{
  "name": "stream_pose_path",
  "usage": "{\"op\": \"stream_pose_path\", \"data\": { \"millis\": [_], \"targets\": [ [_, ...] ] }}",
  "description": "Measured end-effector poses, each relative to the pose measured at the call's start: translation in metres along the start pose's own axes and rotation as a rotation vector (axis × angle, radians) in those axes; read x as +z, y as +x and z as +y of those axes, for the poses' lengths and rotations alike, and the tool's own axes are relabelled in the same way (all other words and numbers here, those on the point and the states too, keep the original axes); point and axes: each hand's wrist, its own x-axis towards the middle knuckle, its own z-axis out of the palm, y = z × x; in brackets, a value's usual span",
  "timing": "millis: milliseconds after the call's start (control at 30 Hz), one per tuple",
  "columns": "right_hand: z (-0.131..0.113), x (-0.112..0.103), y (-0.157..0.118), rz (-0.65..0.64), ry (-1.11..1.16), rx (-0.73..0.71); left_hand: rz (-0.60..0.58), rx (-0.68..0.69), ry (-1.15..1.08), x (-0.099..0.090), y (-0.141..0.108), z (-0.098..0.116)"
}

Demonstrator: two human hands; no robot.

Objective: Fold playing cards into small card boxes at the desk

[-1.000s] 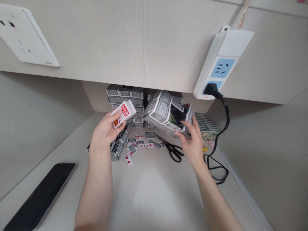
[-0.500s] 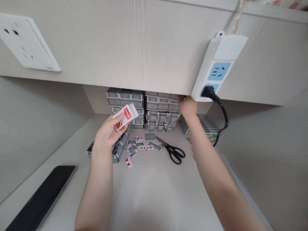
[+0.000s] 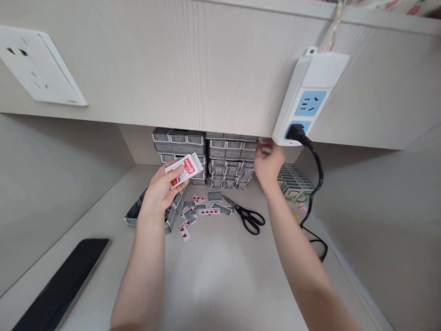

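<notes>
My left hand [image 3: 159, 187] is closed around a red-and-white playing card box [image 3: 188, 168] marked POKER, thumb across its face. The box is tilted above an open tray made of folded cards [image 3: 175, 212], partly hidden by my forearm. My right hand [image 3: 269, 165] is beside the right stack of grey card-built boxes [image 3: 231, 151], just under the overhanging panel. Its fingers are curled, and whether they hold anything is hidden. Cut playing cards [image 3: 209, 211] lie scattered on the desk between my arms, next to black-handled scissors [image 3: 251, 218].
Another stack of card-built boxes [image 3: 179, 143] stands at the back left. A power strip [image 3: 312, 99] with a black cord hangs on the panel [image 3: 155, 64], which overhangs the desk. A checkered box [image 3: 295, 183] sits at right; a flat black object [image 3: 64, 282] lies at left.
My right hand has come down slightly from the panel's edge, showing more of its curled fingers. The left hand and card box have shifted slightly right and down.
</notes>
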Motion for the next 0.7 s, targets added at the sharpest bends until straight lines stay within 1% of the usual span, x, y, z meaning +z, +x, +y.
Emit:
{"op": "stream_pose_path", "data": {
  "millis": [33, 67, 133, 200, 267, 300, 333, 400, 467, 500, 533, 567, 633, 700],
  "targets": [
    [0.002, -0.004, -0.020, -0.011, 0.036, 0.014, 0.020, 0.018, 0.024, 0.002, 0.000, -0.003],
    [0.006, -0.007, -0.041, -0.064, 0.058, 0.036, 0.030, 0.036, 0.047, 0.005, 0.001, -0.006],
    [0.017, -0.010, -0.087, -0.222, 0.073, 0.122, 0.001, 0.054, 0.097, 0.011, 0.003, -0.013],
    [0.031, -0.011, -0.132, -0.438, 0.115, 0.202, -0.082, 0.001, 0.142, 0.019, 0.005, -0.024],
    [0.045, -0.011, -0.168, -0.610, 0.130, 0.252, -0.143, -0.057, 0.161, 0.026, 0.005, -0.042],
    [0.050, -0.011, -0.182, -0.676, 0.120, 0.245, -0.154, -0.071, 0.163, 0.029, 0.004, -0.054],
    [0.055, -0.011, -0.191, -0.752, 0.110, 0.201, -0.165, -0.082, 0.170, 0.031, 0.002, -0.068],
    [0.061, -0.011, -0.201, -0.783, 0.109, 0.168, -0.146, -0.157, 0.245, 0.028, -0.004, -0.098],
    [0.065, -0.010, -0.201, -0.723, 0.117, 0.178, -0.119, -0.207, 0.360, 0.019, -0.011, -0.128],
    [0.066, -0.009, -0.199, -0.674, 0.123, 0.191, -0.094, -0.182, 0.434, 0.012, -0.014, -0.139],
    [0.067, -0.009, -0.197, -0.628, 0.131, 0.196, -0.104, -0.152, 0.513, 0.005, -0.017, -0.149],
    [0.067, -0.009, -0.196, -0.599, 0.143, 0.188, -0.138, -0.122, 0.569, -0.002, -0.019, -0.156],
    [0.066, -0.011, -0.193, -0.615, 0.179, 0.127, -0.195, -0.036, 0.640, -0.012, -0.022, -0.164],
    [0.063, -0.013, -0.192, -0.680, 0.212, 0.036, -0.247, 0.081, 0.729, -0.016, -0.023, -0.166]
  ]
}}
